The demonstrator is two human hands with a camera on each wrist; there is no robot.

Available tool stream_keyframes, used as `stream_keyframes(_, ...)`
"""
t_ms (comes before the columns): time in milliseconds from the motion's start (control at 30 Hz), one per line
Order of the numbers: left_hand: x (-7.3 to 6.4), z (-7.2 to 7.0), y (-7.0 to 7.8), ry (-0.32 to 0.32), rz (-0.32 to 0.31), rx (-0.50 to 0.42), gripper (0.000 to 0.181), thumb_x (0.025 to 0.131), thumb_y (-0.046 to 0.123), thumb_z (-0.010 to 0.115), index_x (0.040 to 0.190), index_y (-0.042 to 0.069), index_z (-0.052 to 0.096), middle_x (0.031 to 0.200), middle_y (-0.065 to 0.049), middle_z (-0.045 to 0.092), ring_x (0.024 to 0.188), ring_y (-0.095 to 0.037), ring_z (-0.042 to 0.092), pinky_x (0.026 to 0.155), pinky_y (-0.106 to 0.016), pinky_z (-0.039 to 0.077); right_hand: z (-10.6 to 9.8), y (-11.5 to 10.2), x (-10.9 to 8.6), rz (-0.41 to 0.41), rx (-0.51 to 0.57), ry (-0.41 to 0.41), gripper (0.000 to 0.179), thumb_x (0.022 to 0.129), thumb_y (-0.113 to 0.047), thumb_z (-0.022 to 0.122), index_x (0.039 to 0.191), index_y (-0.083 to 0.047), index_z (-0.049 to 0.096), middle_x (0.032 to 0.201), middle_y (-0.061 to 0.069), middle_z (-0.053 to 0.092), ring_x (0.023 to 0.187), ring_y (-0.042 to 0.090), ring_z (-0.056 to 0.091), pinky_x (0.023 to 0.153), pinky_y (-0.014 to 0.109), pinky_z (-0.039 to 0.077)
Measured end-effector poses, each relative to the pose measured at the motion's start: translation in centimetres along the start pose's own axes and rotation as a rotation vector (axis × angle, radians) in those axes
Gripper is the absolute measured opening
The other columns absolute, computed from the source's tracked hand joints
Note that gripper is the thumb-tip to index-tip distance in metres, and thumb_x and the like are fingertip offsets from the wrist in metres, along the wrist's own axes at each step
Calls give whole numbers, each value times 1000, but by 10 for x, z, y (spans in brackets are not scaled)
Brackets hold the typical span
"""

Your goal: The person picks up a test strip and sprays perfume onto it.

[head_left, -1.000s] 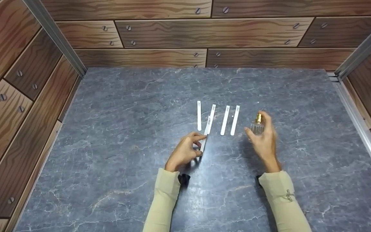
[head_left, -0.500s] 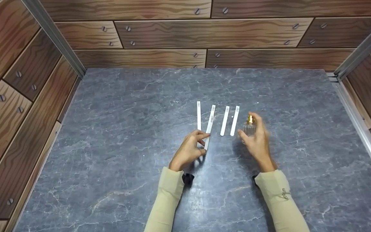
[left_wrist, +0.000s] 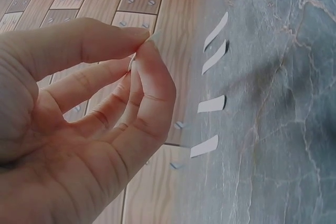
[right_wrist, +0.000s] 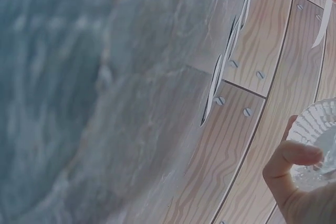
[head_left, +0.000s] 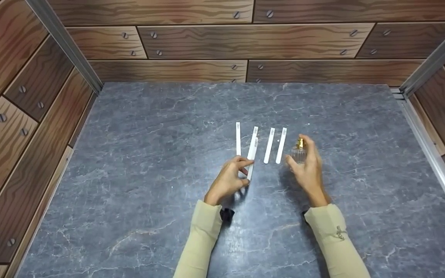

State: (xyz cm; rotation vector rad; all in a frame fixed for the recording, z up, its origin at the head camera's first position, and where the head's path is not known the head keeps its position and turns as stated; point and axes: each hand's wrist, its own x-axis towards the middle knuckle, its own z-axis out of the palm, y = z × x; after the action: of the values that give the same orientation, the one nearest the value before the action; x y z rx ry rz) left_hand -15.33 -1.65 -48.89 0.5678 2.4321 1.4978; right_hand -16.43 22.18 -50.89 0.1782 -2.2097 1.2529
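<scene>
My left hand [head_left: 227, 180] pinches the lower end of a white perfume test strip [head_left: 253, 148] between thumb and fingertips. The strip points away from me and overlaps another strip [head_left: 255, 130] lying on the table. In the left wrist view, the pinched strip shows mostly edge-on at the fingertips. My right hand [head_left: 310, 178] grips a ribbed clear glass perfume bottle [head_left: 298, 155] with a gold spray top [head_left: 300, 143]; the index finger lies on that top. From the right wrist, the bottle's round base [right_wrist: 307, 127] is visible, with the held strip [right_wrist: 325, 19] above it.
More white strips lie in a loose row on the grey marbled table [head_left: 149, 154], among them one at the left [head_left: 238, 135] and two at the right [head_left: 269, 145]. Wood-patterned walls [head_left: 214, 40] and metal rails [head_left: 435, 154] border the surface.
My right hand has brought the bottle to the left, nearer the strips, then held still. My left hand has shifted slightly right with its strip.
</scene>
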Motion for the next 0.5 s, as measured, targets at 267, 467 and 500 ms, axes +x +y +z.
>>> stream_keyframes(267,1,-1,0,-7,29,34,59,80,-17,67,137,-7,58,128,-11,59,99,-22,63,80,-26,52,0,-2,1,-6,-17,-22,61,74,13,78,129,8,53,120,31,60,106,44,59,92,55,46)
stream_keyframes(467,2,-3,0,-2,38,21,60,79,-18,66,137,-8,58,130,-13,59,100,-25,64,80,-27,53,0,-2,1,1,-19,-13,62,74,13,78,130,7,53,114,29,61,102,42,60,88,53,47)
stream_keyframes(500,2,-4,0,-1,34,16,60,78,-18,66,137,-8,58,130,-13,59,100,-25,64,80,-27,53,0,-1,1,2,-15,-15,63,74,13,78,131,6,53,115,29,61,103,42,60,89,54,47)
